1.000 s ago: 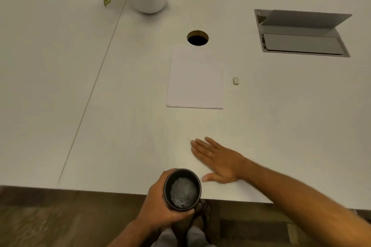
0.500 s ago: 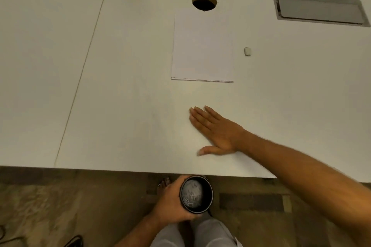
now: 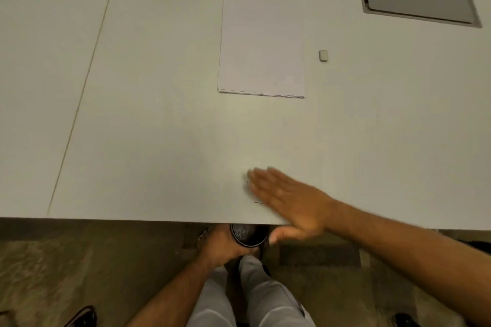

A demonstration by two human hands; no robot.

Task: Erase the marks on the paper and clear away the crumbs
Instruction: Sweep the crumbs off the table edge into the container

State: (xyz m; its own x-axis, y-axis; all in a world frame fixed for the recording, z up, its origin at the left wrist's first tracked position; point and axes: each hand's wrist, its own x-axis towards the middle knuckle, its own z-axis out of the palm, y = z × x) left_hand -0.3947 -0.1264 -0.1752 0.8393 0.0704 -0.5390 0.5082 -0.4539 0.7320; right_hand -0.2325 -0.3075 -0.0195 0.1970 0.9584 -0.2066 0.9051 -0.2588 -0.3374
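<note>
At lower centre of the frame, near the table [image 3: 132, 141] edge: crumbs [image 3: 257, 202], a few thin dark shreds just beside the right hand [image 3: 289, 202]. Judged near weightless, loose and easily scattered; not for pinching, better swept with the flat of the palm toward the edge.

Right hand: fingers straight and together, blurred, flat on the table, holding nothing; thumb over the edge.

Left hand [image 3: 221, 245]: below the table edge, fingers curled round a dark cup [image 3: 248, 235], mouth up, partly hidden under the edge; judged stiff and light, taken by its wall.

Upper centre: paper [image 3: 261, 48], a thin flat stack, light and limp, marks not discernible. Just right of it, apart: eraser [image 3: 323, 56], small, pale, probably soft and grippy.
</note>
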